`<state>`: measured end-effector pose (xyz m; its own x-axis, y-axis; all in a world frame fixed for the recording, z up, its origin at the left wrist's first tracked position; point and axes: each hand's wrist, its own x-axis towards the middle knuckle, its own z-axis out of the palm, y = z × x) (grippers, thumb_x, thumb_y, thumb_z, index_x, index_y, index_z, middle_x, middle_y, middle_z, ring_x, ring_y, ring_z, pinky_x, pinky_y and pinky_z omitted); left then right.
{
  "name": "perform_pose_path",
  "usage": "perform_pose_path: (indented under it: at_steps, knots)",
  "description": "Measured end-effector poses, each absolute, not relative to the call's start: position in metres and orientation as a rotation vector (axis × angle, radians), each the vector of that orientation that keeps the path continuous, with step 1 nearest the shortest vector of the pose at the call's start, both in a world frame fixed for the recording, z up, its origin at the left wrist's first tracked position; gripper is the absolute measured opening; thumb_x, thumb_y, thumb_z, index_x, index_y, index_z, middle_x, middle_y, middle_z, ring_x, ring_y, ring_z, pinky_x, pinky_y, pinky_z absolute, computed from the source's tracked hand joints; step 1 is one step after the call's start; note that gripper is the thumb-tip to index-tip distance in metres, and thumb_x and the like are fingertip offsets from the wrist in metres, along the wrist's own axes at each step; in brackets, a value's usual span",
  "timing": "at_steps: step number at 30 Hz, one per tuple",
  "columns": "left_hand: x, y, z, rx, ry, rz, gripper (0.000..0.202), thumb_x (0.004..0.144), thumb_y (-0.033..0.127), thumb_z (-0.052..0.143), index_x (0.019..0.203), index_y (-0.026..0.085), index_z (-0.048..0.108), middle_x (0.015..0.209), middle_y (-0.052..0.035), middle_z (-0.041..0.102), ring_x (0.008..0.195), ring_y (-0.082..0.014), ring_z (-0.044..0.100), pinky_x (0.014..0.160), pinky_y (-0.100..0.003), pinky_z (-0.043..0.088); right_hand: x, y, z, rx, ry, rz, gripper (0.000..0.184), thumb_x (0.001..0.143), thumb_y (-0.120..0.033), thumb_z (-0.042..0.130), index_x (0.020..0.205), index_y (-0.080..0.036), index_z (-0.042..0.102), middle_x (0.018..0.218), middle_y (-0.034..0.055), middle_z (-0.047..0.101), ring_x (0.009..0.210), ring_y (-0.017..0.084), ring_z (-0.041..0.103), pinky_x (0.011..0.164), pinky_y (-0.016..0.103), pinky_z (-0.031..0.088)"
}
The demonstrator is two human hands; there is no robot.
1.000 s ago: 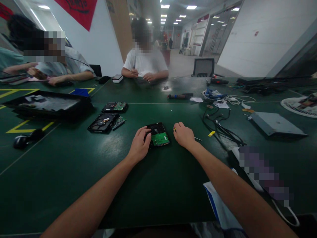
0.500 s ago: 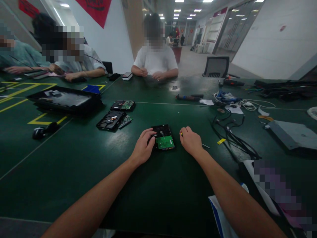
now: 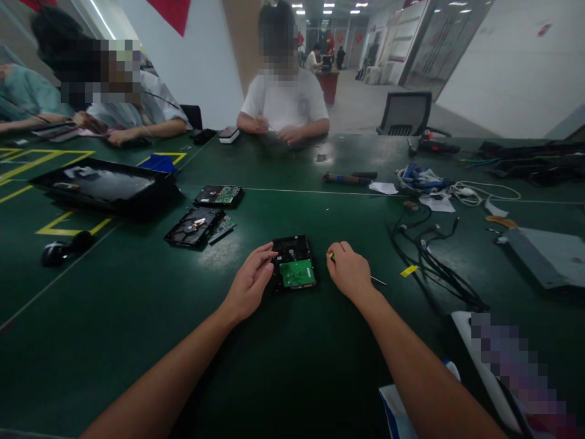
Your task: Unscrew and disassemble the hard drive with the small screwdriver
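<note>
A hard drive [image 3: 291,246] lies on the green table in front of me, its green circuit board [image 3: 297,274] facing up. My left hand [image 3: 250,277] rests at the drive's left edge, fingers stretched out and fingertips touching it. Just right of the drive, my right hand [image 3: 348,268] is closed around a screwdriver [image 3: 378,281]. Its thin metal shaft sticks out on the right side of the hand, pointing away from the drive. A bit of yellow and black handle shows at the fingers; the rest is hidden in the palm.
Two more drives [image 3: 194,227] and a loose circuit board [image 3: 222,230] lie to the left, before a black tray [image 3: 105,186]. Black cables [image 3: 434,262] and a grey metal box [image 3: 548,256] are on the right. People sit across the table and at the left.
The view has shifted slightly, so the drive and left hand appear lower and further left. My left fingers reach less far over the drive. The right hand keeps its grip on the screwdriver.
</note>
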<state>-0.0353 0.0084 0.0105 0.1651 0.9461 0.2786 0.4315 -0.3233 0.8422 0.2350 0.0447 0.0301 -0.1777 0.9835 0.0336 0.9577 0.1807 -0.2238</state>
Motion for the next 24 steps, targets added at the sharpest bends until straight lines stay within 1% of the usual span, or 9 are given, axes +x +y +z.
perform_pose_path:
  at_steps: [6, 10, 15, 18, 21, 24]
  knots:
    - [-0.036, 0.007, 0.011, 1.859, 1.291, 1.077, 0.032, 0.104, 0.035, 0.046, 0.13, 0.027, 0.062, 0.155, -0.0097, 0.049, 0.146, -0.027, 0.045, 0.119, -0.053, 0.04, 0.234, 0.045, 0.03, -1.911, -2.29, 0.189, 0.02, 0.104, -0.031, 0.046, 0.114, -0.021, 0.061, 0.116, 0.0102, 0.063, 0.084, 0.02, 0.065, 0.065, 0.029, 0.049]
    - [-0.035, 0.006, 0.01, 1.921, 1.266, 1.077, 0.032, 0.104, 0.034, 0.047, 0.131, 0.028, 0.061, 0.154, -0.009, 0.05, 0.146, -0.0261, 0.045, 0.121, -0.052, 0.039, 0.233, 0.045, 0.03, -1.919, -2.302, 0.127, 0.022, 0.105, -0.031, 0.045, 0.115, -0.02, 0.06, 0.116, 0.0113, 0.063, 0.087, 0.022, 0.066, 0.065, 0.03, 0.048]
    - [-0.031, 0.002, 0.011, 1.928, 1.236, 1.028, 0.036, 0.102, 0.039, 0.05, 0.136, 0.027, 0.058, 0.157, -0.0111, 0.044, 0.146, -0.0269, 0.046, 0.116, -0.049, 0.046, 0.233, 0.043, 0.03, -1.914, -2.305, 0.105, 0.022, 0.104, -0.029, 0.045, 0.115, -0.02, 0.062, 0.118, 0.0119, 0.063, 0.089, 0.023, 0.067, 0.068, 0.031, 0.048]
    - [-0.029, 0.0, 0.014, 2.017, 1.27, 0.933, 0.049, 0.097, 0.045, 0.06, 0.142, 0.027, 0.053, 0.16, -0.0124, 0.04, 0.146, -0.0296, 0.046, 0.115, -0.05, 0.047, 0.234, 0.043, 0.031, -1.909, -2.319, 0.083, 0.024, 0.105, -0.031, 0.044, 0.116, -0.021, 0.063, 0.118, 0.0117, 0.063, 0.091, 0.025, 0.067, 0.07, 0.034, 0.049]
    - [-0.029, -0.002, 0.015, 2.17, 1.325, 0.826, 0.071, 0.087, 0.052, 0.072, 0.148, 0.027, 0.048, 0.161, -0.0141, 0.039, 0.147, -0.0338, 0.044, 0.117, -0.056, 0.043, 0.236, 0.041, 0.033, -1.876, -2.318, 0.104, 0.024, 0.105, -0.031, 0.044, 0.116, -0.021, 0.064, 0.117, 0.0106, 0.065, 0.09, 0.023, 0.067, 0.071, 0.033, 0.049]
    - [-0.029, -0.002, 0.014, 2.245, 1.347, 0.775, 0.086, 0.08, 0.057, 0.078, 0.152, 0.029, 0.042, 0.162, -0.0146, 0.038, 0.148, -0.0354, 0.043, 0.119, -0.058, 0.04, 0.238, 0.037, 0.037, -1.796, -2.33, 0.121, 0.025, 0.106, -0.03, 0.043, 0.117, -0.021, 0.064, 0.117, 0.0099, 0.066, 0.092, 0.022, 0.066, 0.073, 0.031, 0.048]
